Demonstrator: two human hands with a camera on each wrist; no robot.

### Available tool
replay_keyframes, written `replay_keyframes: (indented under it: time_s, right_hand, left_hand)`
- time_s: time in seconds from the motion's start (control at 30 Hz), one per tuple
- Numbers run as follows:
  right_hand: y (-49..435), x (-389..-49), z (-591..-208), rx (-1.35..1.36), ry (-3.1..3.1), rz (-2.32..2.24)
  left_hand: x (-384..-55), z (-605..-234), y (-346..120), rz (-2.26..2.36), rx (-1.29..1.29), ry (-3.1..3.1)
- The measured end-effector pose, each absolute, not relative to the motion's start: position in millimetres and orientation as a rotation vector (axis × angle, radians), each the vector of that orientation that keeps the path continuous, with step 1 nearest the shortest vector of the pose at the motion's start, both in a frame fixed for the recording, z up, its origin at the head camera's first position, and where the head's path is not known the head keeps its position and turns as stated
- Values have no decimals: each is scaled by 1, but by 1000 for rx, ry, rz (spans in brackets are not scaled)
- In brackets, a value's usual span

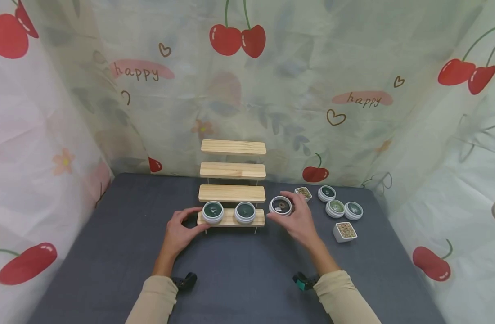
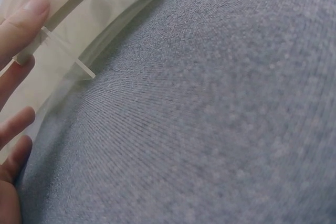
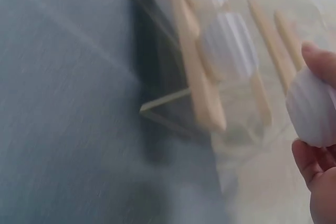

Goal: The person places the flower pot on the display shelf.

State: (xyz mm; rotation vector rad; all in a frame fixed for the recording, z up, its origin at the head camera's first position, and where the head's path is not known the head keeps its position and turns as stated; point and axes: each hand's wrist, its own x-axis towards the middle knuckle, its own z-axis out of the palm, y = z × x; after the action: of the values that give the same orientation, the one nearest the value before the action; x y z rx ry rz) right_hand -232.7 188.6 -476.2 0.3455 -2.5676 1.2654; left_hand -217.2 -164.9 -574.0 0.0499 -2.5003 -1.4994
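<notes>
A four-step display stand with light wooden boards (image 1: 231, 193) stands on the table. On its lowest board sit two round white jars with dark green tops, a left jar (image 1: 213, 212) and a right jar (image 1: 245, 213). My left hand (image 1: 182, 229) grips the left end of that board, thumb in front, beside the left jar; in the left wrist view the thumb (image 2: 26, 19) lies at the wood. My right hand (image 1: 298, 220) holds a third white jar (image 1: 280, 206), dark-topped with a small brown mark, between thumb and fingers, just right of the stand.
Right of the right hand are several more round jars (image 1: 335, 209) with green tops. Two square white bowls of grainy bits stand nearby, one in front (image 1: 345, 231) and one behind the hand (image 1: 303, 193). A printed cloth (image 1: 272, 103) hangs behind the dark table (image 1: 247, 274).
</notes>
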Motion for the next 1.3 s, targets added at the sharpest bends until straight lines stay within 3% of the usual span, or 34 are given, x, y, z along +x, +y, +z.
replay_keyframes:
  time_s: [0.5,0.93,1.3]
  right_hand:
    - [110,-253,-445,540,-2451,1525]
    - [51,-274,-445,523,-2508,1676]
    - [32,-281,-456,492,-2561,1741]
  left_hand:
    - [-218,-576,-165,-1516,33,-2475]
    - [-220,-575,-169,-1525,20,-2479]
    - [-220,-577,-168,-1513,16,-2475]
